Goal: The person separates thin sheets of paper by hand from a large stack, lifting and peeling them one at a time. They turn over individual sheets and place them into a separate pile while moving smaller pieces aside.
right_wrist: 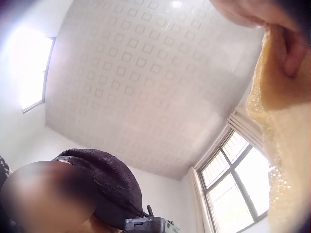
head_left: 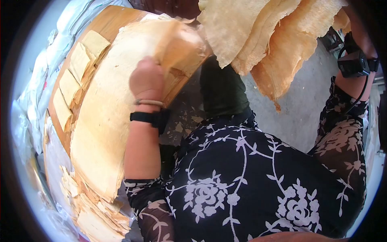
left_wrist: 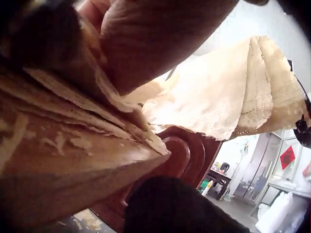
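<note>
A wide stack of thin tan pancake-like sheets [head_left: 100,101] covers the wooden board [head_left: 125,14]. My left hand [head_left: 149,78] is over the stack's far end, its fingers blurred or hidden in the head view. From the left wrist, that hand [left_wrist: 155,39] pinches a sheet edge [left_wrist: 104,80] curling up above the layered rim. Raised at the upper right, my right hand [right_wrist: 243,12] grips several large, stiff, rough-edged sheets [head_left: 278,44]. They hang down with jagged corners; a finger [right_wrist: 294,58] curls round their edge in the right wrist view.
Folded tan pieces [head_left: 72,88] lie in a row along the board's left side. Broken flakes and scraps [head_left: 96,213] are piled at its near end. Pale plastic sheeting [head_left: 40,72] borders the board. Grey floor [head_left: 278,117] shows below the hanging sheets.
</note>
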Demonstrator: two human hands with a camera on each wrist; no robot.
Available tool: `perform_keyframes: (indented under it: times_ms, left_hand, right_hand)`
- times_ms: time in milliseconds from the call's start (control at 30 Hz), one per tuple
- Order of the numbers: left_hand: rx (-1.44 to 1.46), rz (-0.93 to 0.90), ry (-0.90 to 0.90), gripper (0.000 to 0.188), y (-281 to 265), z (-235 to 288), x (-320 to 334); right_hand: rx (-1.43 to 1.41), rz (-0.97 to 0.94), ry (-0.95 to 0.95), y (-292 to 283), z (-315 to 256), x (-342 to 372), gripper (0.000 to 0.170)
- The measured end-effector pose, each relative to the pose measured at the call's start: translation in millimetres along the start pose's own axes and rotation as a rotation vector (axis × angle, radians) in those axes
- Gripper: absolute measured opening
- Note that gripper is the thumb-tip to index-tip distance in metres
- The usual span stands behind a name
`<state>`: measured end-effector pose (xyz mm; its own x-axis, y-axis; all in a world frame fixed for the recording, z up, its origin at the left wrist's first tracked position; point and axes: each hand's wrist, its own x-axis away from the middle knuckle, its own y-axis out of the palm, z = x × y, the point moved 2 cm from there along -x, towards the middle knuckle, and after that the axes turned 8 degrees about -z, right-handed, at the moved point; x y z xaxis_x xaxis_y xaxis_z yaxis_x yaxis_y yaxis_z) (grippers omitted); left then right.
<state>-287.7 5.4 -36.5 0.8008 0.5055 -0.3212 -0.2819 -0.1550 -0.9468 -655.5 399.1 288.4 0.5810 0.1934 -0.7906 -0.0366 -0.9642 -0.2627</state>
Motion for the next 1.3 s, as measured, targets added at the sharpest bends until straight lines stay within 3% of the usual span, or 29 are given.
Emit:
perform_keyframes:
  times_ms: [67,167,200,233,300,433,500,567,600,633,700,733,767,833,867,900,1000,1033,1133,1233,1300]
  left_hand:
    - [0.2,0.062,-0.257,0.015,0,-26,1]
    - [0.224,-0.008,-0.209,0.016,-11,-11,10]
    - [0.307,0.12,-0.009,0.021,-8,-6,16]
    - [0.305,0.122,-0.01,0.021,-11,-2,18]
    - [0.108,0.044,0.082,0.024,-15,11,16]
    - [0.024,-0.028,-0.099,0.025,-7,3,1]
    - [0.098,0.011,-0.082,0.031,10,-37,0]
    - [0.712,0.076,-0.384,0.032,-1,-71,7]
    - [1.325,0.371,-0.419,0.034,9,-62,16]
    - [1.325,0.37,-0.419,0.034,5,-66,16]
    - [0.673,0.155,-0.3,0.036,-12,-71,23]
    - [0.877,0.149,-0.41,0.039,-21,-71,20]
    - [0.871,0.165,-0.411,0.039,-36,-71,19]
    - [1.075,0.456,-0.485,0.04,-58,-75,28]
    - [1.41,0.531,-0.442,0.039,-56,-78,35]
    - [1.408,0.529,-0.44,0.039,-53,-87,39]
    - [1.756,0.509,-0.554,0.034,-48,-101,46]
    - [1.758,0.516,-0.558,0.034,-36,-105,47]
    - [1.441,0.175,-0.57,0.034,20,-114,42]
    - [1.565,0.311,-0.562,0.032,16,-78,35]
    - [1.632,0.27,-0.575,0.033,17,-79,36]
  right_hand:
    - [0.005,0.001,-0.003,-1,4,0,0.024]
    - [0.002,-0.003,-0.006,1,4,-2,0.024]
    - [-0.006,-0.002,-0.004,2,4,-2,0.024]
    - [-0.005,-0.004,-0.006,2,2,-1,0.024]
    - [-0.003,-0.004,-0.006,-1,2,-1,0.024]
    - [0.0,-0.007,-0.003,0,4,2,0.024]
    - [-0.002,-0.007,-0.001,-1,3,2,0.024]
    - [-0.004,-0.004,0.002,-2,2,3,0.024]
    - [-0.004,0.0,-0.007,-3,4,1,0.024]
    - [-0.008,-0.003,0.0,-2,2,1,0.024]
    - [-0.01,-0.017,-0.006,5,2,-1,0.024]
    - [-0.017,-0.022,-0.016,7,2,-3,0.024]
    - [-0.027,-0.018,-0.02,5,-1,-5,0.024]
    - [-0.034,-0.011,-0.017,4,-3,-5,0.024]
    - [-0.04,-0.01,-0.017,5,-2,-6,0.024]
    - [-0.041,-0.014,-0.017,6,-3,-7,0.024]
    - [-0.044,-0.012,-0.031,7,-4,-12,0.024]
    - [-0.051,-0.013,-0.029,8,-6,-12,0.024]
    - [-0.057,-0.026,-0.058,11,-17,-18,0.024]
    - [-0.079,-0.025,-0.07,13,-31,-21,0.024]
    - [-0.086,-0.05,-0.077,22,-38,-24,0.024]
